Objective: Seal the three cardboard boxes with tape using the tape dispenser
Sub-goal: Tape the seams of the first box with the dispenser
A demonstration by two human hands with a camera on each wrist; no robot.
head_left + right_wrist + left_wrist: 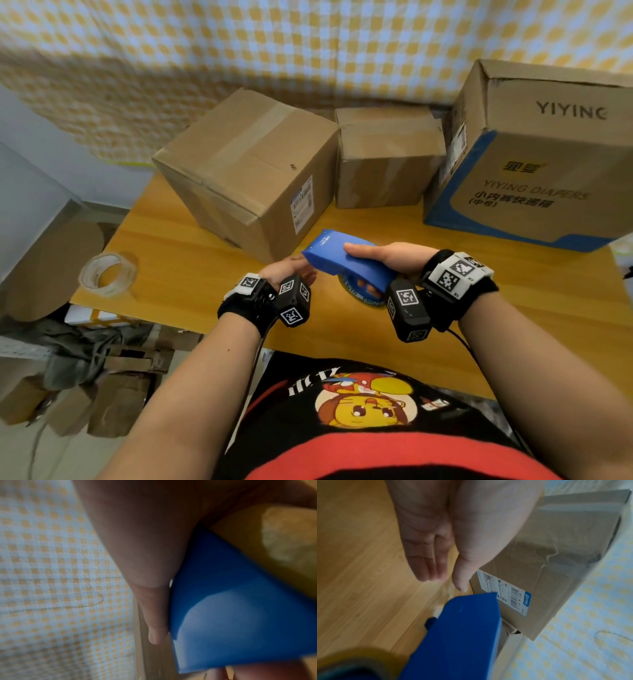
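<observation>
On the table, 3 boxes sit behind my hands: one left, one in the middle (set furthest back), one right. A loose tape roll lies far left.

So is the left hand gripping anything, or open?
Open. The left hand has straight fingers beside the nose of the blue tape dispenser, holding nothing; the right hand alone grips the dispenser.

Three cardboard boxes, one tape dispenser, one tape roll
</observation>
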